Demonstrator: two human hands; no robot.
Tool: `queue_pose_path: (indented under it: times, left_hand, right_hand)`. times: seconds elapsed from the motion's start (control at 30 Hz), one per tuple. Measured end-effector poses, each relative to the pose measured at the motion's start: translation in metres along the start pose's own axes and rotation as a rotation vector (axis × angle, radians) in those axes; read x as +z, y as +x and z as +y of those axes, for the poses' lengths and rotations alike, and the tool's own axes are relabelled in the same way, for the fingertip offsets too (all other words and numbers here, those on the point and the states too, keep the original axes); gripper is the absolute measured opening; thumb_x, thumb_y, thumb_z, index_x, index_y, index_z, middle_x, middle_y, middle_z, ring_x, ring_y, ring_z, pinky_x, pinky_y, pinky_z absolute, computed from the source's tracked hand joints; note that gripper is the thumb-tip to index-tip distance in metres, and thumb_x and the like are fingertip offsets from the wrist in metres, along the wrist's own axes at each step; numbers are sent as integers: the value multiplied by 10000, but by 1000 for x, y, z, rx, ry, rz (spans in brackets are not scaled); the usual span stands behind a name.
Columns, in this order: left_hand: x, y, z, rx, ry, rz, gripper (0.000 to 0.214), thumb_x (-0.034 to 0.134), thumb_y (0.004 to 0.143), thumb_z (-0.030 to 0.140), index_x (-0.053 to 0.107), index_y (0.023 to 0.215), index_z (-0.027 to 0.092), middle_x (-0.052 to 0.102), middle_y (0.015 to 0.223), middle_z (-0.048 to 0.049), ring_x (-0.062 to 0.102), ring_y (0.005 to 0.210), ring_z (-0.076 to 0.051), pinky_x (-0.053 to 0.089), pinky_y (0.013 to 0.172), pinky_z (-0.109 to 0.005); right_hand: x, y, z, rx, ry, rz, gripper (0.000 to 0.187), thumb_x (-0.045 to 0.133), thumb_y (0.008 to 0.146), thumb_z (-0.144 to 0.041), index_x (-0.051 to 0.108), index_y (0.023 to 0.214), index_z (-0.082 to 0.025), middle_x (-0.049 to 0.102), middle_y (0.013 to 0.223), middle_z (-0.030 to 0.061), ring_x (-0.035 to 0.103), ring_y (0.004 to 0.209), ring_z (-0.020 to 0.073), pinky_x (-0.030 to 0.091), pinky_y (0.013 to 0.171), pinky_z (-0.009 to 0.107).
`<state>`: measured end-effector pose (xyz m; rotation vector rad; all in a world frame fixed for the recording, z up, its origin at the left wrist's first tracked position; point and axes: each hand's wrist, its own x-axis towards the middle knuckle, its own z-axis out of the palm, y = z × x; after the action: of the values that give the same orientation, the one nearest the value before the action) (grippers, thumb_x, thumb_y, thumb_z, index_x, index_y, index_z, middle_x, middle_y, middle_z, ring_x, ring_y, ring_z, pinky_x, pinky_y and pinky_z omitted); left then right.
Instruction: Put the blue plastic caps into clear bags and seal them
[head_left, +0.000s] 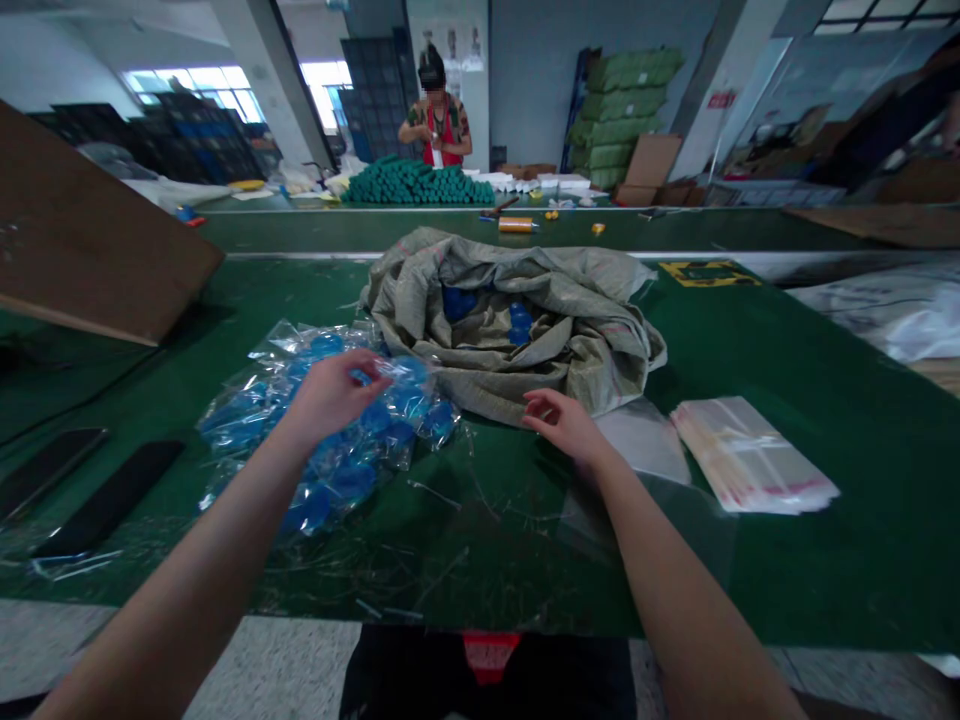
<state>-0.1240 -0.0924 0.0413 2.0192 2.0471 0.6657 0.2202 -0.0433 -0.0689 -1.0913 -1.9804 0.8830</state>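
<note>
My left hand (339, 392) is closed in a pinch at the corner of a clear plastic bag (411, 374) with a round blue piece inside. Under and around it lies a heap of similar bagged blue pieces (349, 480). My right hand (564, 424) hovers by the front edge of a grey-green woven sack (480, 385); its fingers are loosely curled and apart, with nothing seen in them. The sack's mouth is rolled open, and blue pieces (519, 322) show inside it.
A stack of flat clear bags (754, 455) lies right of loose clear sheets (645, 440). Two dark flat objects (112, 495) rest at left, below a cardboard box (97, 230). Across the green table (480, 560), a person (439, 120) stands behind a green pile (416, 183).
</note>
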Motion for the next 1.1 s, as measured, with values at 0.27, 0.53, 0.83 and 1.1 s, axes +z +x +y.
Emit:
queue_pose_path:
  times: [0.27,0.53,0.83,1.1]
  left_hand:
    - [-15,12,-76,-156,624,-96,405,570,775,347,604,1153,205,577,1299,-156,664,960,-350,544,758,-447]
    - [15,48,2,144,414,0,453,394,914,483,650,1155,197,675,1170,-133,669,958,-290,527,828,-407]
    - [151,205,99,476,449,-225,537,548,834,309,530,1364,226,607,1308,-141,644,1065,-263,496,892,-338]
    - [182,231,118,394,431,-213,437,565,846,385,610,1227,175,649,1221,-162,643,1034,-299,495,857,-368]
  right_hand:
    - [1,-1,-2,-17,-116,39,208,621,853,-306,657,1016,-181,699,856,45,641,729,161,517,679,306]
    - [2,1,-7,-51,-205,158,154,584,883,-335,645,947,-210,667,774,32,611,678,175,481,649,313]
    - [-2,-3,-8,-58,-358,322,384,459,951,-449,458,631,-236,514,569,-3,493,535,141,371,553,284]
    - [-10,-7,-11,-36,-285,346,460,318,991,-507,449,649,-229,505,613,7,490,596,136,392,613,278]
